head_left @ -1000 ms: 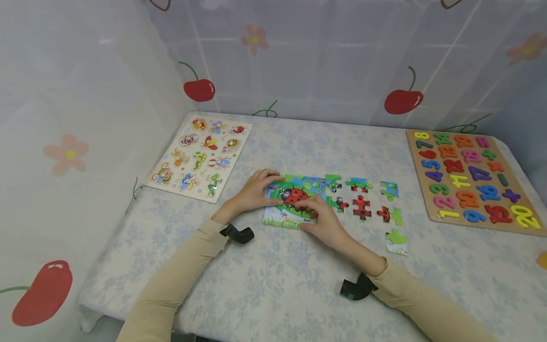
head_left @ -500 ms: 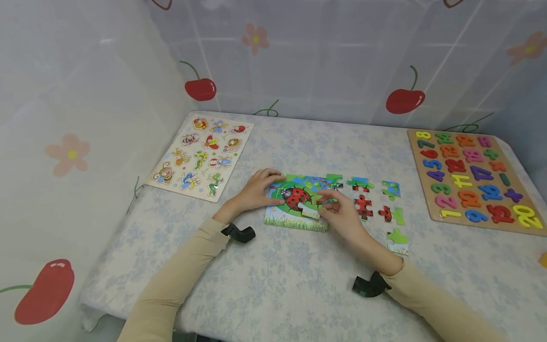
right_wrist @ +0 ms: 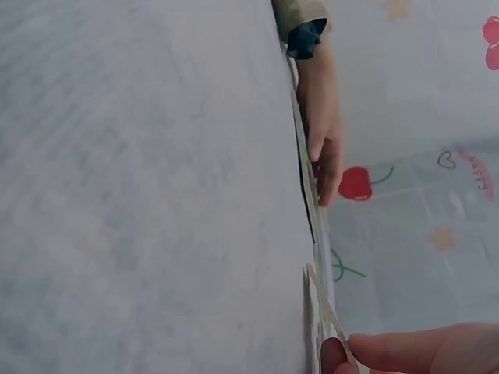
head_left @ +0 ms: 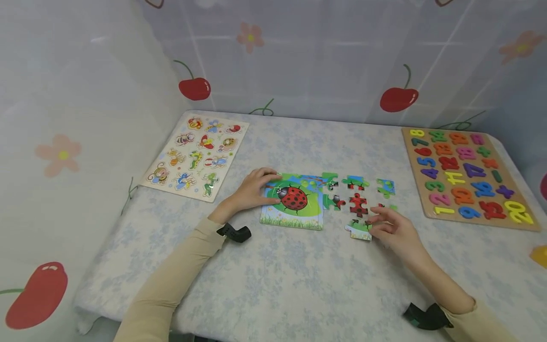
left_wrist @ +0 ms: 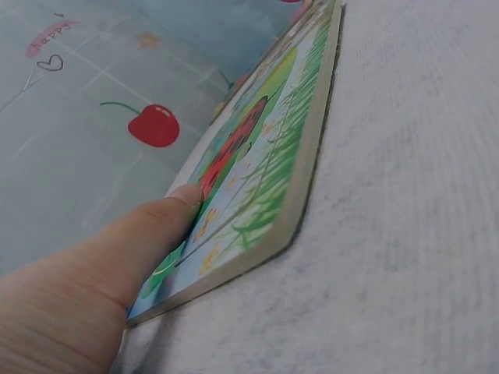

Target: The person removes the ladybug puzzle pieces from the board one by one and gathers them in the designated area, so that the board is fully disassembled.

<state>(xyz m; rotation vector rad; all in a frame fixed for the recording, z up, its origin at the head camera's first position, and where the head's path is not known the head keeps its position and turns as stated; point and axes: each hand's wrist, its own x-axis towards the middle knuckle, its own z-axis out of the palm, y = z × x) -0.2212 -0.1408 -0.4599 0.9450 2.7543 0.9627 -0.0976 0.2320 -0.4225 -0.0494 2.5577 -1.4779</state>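
Observation:
A ladybug puzzle board (head_left: 314, 223) lies flat in the middle of the table. My left hand (head_left: 252, 192) rests at its left edge, with the straight thumb (left_wrist: 175, 214) on the picture. To the right, my right hand (head_left: 397, 232) pinches a puzzle piece (head_left: 358, 232) with green, white and black parts by its right side. In the right wrist view that piece (right_wrist: 326, 300) is tilted, one edge close to the tablecloth. Just above it in the head view lies a red puzzle piece (head_left: 358, 205). The right fingers partly hide a red and green piece (head_left: 393, 207).
More loose pieces sit right of the board: a top-row piece (head_left: 330, 180), a blue one (head_left: 355, 182), a corner piece (head_left: 386, 187) and a ladybug-head piece (head_left: 333, 202). An insect puzzle board (head_left: 192, 156) lies back left; a number puzzle board (head_left: 467, 180) lies right.
My right hand has lifted a piece off the ladybug board and carried it right, down beside the loose pieces. The ladybug picture is now uncovered. My left hand has stayed at the board.

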